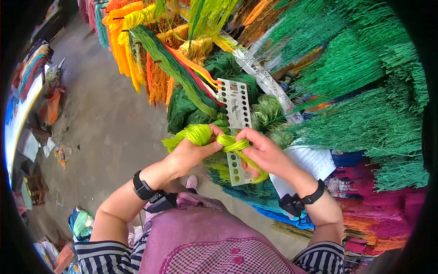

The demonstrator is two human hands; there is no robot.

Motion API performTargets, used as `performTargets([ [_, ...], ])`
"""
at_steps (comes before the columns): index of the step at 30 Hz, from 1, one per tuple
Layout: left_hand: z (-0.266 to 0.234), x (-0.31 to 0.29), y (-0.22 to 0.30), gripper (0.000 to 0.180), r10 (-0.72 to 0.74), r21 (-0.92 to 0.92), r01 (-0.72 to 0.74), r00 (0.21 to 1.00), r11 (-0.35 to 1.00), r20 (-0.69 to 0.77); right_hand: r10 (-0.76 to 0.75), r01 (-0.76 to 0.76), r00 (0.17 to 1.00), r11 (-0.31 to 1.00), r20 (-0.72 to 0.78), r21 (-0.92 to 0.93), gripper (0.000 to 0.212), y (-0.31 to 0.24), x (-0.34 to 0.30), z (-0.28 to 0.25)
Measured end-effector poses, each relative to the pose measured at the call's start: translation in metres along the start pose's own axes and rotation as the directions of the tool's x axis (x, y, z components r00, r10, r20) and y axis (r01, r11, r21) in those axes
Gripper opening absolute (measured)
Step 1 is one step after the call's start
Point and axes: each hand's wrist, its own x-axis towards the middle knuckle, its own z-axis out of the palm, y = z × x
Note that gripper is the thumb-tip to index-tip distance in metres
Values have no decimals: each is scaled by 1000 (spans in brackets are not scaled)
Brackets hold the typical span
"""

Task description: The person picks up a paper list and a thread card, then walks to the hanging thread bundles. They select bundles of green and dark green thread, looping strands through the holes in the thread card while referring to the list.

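Observation:
A bundle of lime-green yarn (197, 134) stretches between my two hands. My left hand (195, 152) is closed round its bulky part, with thumb and fingertips pinching near the middle. My right hand (265, 151) pinches the narrower, looped part, and a strand end hangs beneath it. Under the yarn is a white card (235, 106) with punched holes along both long edges; its middle is hidden by the yarn and fingers. Orange, red, white and dark green strands (175, 68) are attached at holes on the card's upper left side.
Dark green yarn hanks (182, 102) lie behind the card. Green skeins (342, 68) spread across the right, with magenta yarn (383, 210) lower down. A white bar (260, 73) runs diagonally between them. Handwritten paper (308, 164) lies by my right wrist. Yellow-orange skeins (125, 45) hang at upper left above grey floor (102, 114).

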Motion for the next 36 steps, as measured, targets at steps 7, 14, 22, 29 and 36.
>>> performTargets([
  [7,-1,6,4,10,29,-58,-32,999,998,-42,-205,107,976,751,-75,-652,21,-35,5,2],
  [14,-7,1,-16,12,-2,-92,-6,996,996,-92,-139,65,982,882,-127,-467,17,4,3,3],
  [22,-20,8,4,14,-123,-586,-17,972,810,-199,9,-40,994,952,-106,-302,24,-1,4,4],
  [29,-46,-1,-3,24,488,717,-373,871,589,52,-99,38,981,940,-164,-339,20,3,6,4],
  [36,-49,-6,8,34,-68,178,58,996,982,49,-337,205,926,827,-169,-524,19,12,5,2],
])
